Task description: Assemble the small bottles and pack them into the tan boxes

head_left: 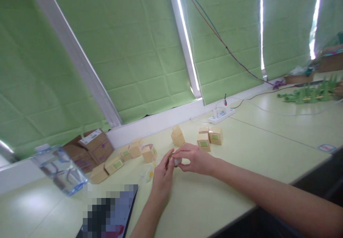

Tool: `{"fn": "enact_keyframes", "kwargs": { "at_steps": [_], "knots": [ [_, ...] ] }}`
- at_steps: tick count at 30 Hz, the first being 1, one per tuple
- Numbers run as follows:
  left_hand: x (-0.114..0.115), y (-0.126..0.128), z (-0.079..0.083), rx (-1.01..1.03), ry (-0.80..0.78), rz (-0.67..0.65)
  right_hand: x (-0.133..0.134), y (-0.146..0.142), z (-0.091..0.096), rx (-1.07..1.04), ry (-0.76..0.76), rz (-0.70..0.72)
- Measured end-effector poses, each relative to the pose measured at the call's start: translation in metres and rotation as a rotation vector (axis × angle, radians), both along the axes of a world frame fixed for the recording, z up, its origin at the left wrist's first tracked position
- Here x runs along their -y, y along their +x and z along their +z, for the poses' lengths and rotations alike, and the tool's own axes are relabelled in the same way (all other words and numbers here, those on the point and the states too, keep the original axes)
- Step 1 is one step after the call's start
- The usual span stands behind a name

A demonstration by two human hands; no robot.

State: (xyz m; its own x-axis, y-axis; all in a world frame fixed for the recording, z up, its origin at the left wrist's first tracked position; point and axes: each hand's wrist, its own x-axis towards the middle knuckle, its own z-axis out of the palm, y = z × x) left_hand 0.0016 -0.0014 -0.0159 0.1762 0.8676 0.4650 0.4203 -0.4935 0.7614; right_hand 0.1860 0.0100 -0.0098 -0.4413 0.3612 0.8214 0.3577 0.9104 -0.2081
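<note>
Both hands meet over the table around one small whitish, roundish object point(177, 161) with a darker yellow-green part at its left side. My left hand point(164, 172) grips that left side between thumb and fingers. My right hand point(195, 158) pinches the whitish side with thumb and forefinger. The fingers cover much of the object, so its kind cannot be made out. Just left of my left hand lies clear plastic packaging point(146, 173) with a yellow spot. Beyond the hands stands a small tan box point(177, 136) with its flap up.
Several small tan boxes with green labels stand left point(115, 164) and right point(215, 136). A large water bottle point(61, 170), a brown carton point(98, 147) and a dark-edged tablet-like device point(109, 213) are at left. A power strip point(222, 115) lies by the wall; green plastic pieces point(308, 94) lie far right.
</note>
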Motion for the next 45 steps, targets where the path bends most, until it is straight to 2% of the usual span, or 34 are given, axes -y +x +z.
{"fn": "enact_keyframes", "kwargs": {
  "at_steps": [8, 14, 23, 27, 33, 40, 45],
  "knots": [
    [0.0, 0.001, 0.007, 0.096, -0.004, -0.016, 0.003, -0.006, -0.004, -0.095, -0.083, -0.068],
    [-0.003, 0.003, 0.001, 0.176, -0.063, -0.089, 0.006, -0.007, -0.004, -0.118, -0.101, -0.116],
    [0.002, -0.003, 0.003, 0.088, -0.07, -0.111, 0.006, -0.003, -0.004, -0.077, -0.072, -0.049],
    [0.003, -0.004, 0.005, 0.084, -0.094, -0.158, 0.004, -0.002, -0.003, -0.026, -0.009, -0.068],
    [0.002, -0.003, 0.006, 0.231, -0.197, -0.253, 0.003, 0.0, -0.003, 0.005, 0.104, -0.087],
    [0.004, -0.004, 0.01, 0.486, -0.332, -0.42, 0.008, 0.005, 0.002, -0.045, 0.044, -0.049],
    [0.007, -0.002, 0.012, 0.565, -0.372, -0.475, 0.01, 0.004, 0.004, -0.107, 0.025, -0.024]
  ]
}}
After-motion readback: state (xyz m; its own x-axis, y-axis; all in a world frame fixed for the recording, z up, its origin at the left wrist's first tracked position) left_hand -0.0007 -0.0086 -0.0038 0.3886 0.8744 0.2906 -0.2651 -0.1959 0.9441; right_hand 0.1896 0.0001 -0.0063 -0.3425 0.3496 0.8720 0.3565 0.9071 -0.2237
